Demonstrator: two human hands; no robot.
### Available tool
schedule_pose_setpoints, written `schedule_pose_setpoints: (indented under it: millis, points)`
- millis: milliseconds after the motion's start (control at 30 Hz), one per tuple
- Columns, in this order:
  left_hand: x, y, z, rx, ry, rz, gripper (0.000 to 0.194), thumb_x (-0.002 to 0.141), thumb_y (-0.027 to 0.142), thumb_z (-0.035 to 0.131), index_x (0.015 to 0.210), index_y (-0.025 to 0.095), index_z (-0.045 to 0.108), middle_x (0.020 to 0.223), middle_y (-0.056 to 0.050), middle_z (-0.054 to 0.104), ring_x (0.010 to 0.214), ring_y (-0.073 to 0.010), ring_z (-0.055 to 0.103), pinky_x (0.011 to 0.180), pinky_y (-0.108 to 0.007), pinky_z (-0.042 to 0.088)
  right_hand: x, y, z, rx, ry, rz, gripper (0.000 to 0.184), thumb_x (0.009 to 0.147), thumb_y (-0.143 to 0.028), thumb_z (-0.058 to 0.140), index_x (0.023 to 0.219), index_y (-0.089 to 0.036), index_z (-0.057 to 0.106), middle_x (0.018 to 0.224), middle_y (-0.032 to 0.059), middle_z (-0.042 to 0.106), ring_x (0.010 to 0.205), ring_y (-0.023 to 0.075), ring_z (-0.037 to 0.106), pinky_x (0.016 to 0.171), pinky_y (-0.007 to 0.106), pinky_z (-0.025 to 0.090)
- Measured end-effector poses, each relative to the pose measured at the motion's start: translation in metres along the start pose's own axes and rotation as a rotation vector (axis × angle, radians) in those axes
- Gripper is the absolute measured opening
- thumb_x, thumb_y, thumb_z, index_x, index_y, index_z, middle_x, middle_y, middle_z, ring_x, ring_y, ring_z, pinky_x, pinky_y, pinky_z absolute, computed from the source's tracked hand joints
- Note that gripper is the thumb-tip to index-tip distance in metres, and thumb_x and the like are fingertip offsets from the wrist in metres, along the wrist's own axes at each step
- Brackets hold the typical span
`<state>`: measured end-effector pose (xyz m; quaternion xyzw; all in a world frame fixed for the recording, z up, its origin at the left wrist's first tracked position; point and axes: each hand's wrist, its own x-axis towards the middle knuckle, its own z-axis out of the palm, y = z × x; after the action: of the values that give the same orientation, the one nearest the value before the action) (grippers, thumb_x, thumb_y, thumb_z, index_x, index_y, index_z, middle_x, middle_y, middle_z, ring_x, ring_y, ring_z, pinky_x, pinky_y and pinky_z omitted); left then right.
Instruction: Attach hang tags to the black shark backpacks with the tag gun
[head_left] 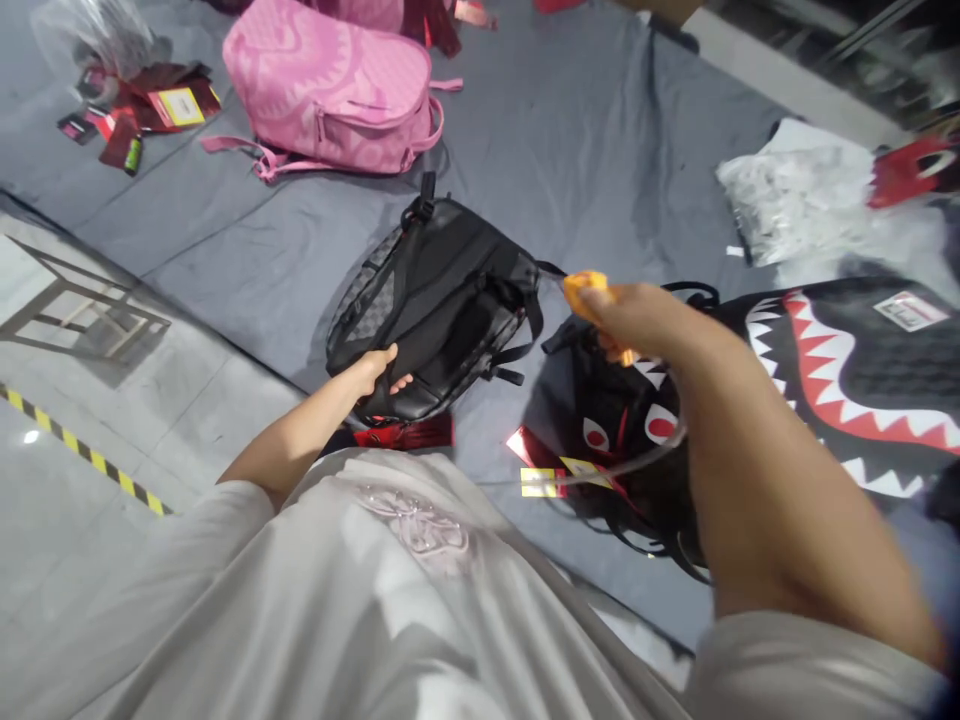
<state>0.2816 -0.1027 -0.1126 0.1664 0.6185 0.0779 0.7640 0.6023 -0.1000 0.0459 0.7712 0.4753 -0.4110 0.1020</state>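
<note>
A black backpack (457,290) with a grey checked front lies on its side on the grey cloth, its back panel and straps turned up. My left hand (375,372) grips its near edge, thumb on top and fingers bent round a strap. To its right, my right hand (626,315) is closed around an orange hand tool (583,292), mostly covered by my fingers and blurred. A thin dark strap (552,269) runs from the backpack's top toward the tool. Below my right forearm, a pale translucent strip (649,455) curves across a black bag with red eyes (596,435).
A pink backpack (330,85) lies at the back left, beside red tags (169,100) and clear plastic. A black shark-mouth bag (847,390) is at right, with crumpled clear plastic (795,195) behind it. The grey-covered table (570,130) ends at left above a tiled floor with a stool (82,310).
</note>
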Motion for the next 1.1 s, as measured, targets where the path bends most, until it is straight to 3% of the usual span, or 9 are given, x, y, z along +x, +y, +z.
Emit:
schedule_pose_setpoints:
  millis: [100,233,367,533,600,700,800,933,1100]
  points:
    - [0.001,-0.002,0.001,0.025,0.021,-0.042,0.057,0.102,0.046,0.029,0.080,0.010,0.067,0.064,-0.013,0.070,0.047,-0.0156,0.059,0.045,-0.024,0.047,-0.014,0.011,0.011,0.010,-0.330,-0.114,0.055,0.103,-0.053,0.031,0.090,-0.009,0.062,0.060,0.0068,0.061,0.047,0.0130,0.055,0.054,0.026,0.042]
    - [-0.001,-0.005,0.007,0.086,0.044,-0.009,0.058,0.102,0.047,0.028,0.082,0.010,0.067,0.068,-0.014,0.071,0.048,-0.0152,0.058,0.043,-0.023,0.043,-0.027,0.027,0.039,-0.052,-0.195,-0.024,0.048,0.101,-0.054,0.034,0.090,-0.015,0.058,0.049,-0.0008,0.052,0.041,0.0132,0.052,0.048,0.024,0.038]
    - [-0.008,-0.009,0.020,0.197,0.124,0.094,0.051,0.100,0.050,0.033,0.108,0.013,0.068,0.082,-0.014,0.073,0.063,-0.0191,0.063,0.054,-0.026,0.046,-0.037,0.045,0.057,0.135,-0.493,-0.228,0.046,0.100,-0.055,0.036,0.078,-0.019,0.053,0.048,-0.0015,0.053,0.041,0.0116,0.050,0.048,0.024,0.039]
    - [-0.021,-0.026,0.053,0.922,0.425,0.611,0.063,0.089,0.048,0.061,0.148,0.037,0.042,0.136,-0.011,0.053,0.124,-0.0326,0.048,0.097,-0.041,0.044,-0.040,0.066,0.057,0.293,-0.067,-0.208,0.049,0.098,-0.062,0.033,0.076,-0.021,0.047,0.052,0.0001,0.056,0.042,0.0116,0.053,0.049,0.024,0.040]
    - [-0.020,-0.035,0.065,1.352,0.542,0.700,0.069,0.089,0.048,0.060,0.153,0.037,0.035,0.142,-0.016,0.043,0.125,-0.0389,0.042,0.096,-0.050,0.043,-0.042,0.068,0.061,0.279,-0.121,-0.195,0.049,0.098,-0.062,0.034,0.078,-0.020,0.049,0.052,0.0000,0.056,0.042,0.0123,0.053,0.049,0.024,0.039]
    - [-0.013,-0.043,0.075,1.615,0.585,0.655,0.073,0.090,0.054,0.055,0.155,0.033,0.030,0.141,-0.021,0.040,0.117,-0.0387,0.044,0.088,-0.049,0.047,-0.047,0.061,0.074,0.237,-0.113,-0.108,0.047,0.099,-0.057,0.034,0.085,-0.018,0.056,0.053,0.0005,0.058,0.044,0.0137,0.054,0.050,0.024,0.039]
    - [-0.006,-0.040,0.075,1.640,0.552,0.686,0.073,0.091,0.059,0.050,0.156,0.033,0.028,0.136,-0.020,0.043,0.115,-0.0370,0.046,0.086,-0.046,0.049,-0.052,0.047,0.090,0.181,0.067,-0.022,0.048,0.098,-0.057,0.035,0.097,-0.017,0.061,0.059,0.0030,0.063,0.049,0.0157,0.058,0.052,0.024,0.038]
    - [-0.012,-0.023,0.061,1.600,0.394,0.664,0.061,0.097,0.051,0.043,0.152,0.027,0.038,0.135,-0.019,0.047,0.119,-0.0365,0.050,0.094,-0.051,0.047,-0.065,0.029,0.109,0.188,-0.049,-0.040,0.053,0.096,-0.061,0.036,0.103,-0.017,0.066,0.064,0.0041,0.066,0.052,0.0160,0.060,0.054,0.025,0.038]
    - [-0.037,0.014,0.000,1.120,0.215,0.892,0.044,0.093,0.034,0.054,0.135,0.021,0.058,0.141,-0.012,0.050,0.130,-0.0271,0.047,0.112,-0.043,0.038,-0.092,0.010,0.150,0.160,0.082,0.070,0.056,0.098,-0.059,0.032,0.111,-0.017,0.067,0.079,0.0091,0.071,0.071,0.0208,0.066,0.058,0.026,0.038]
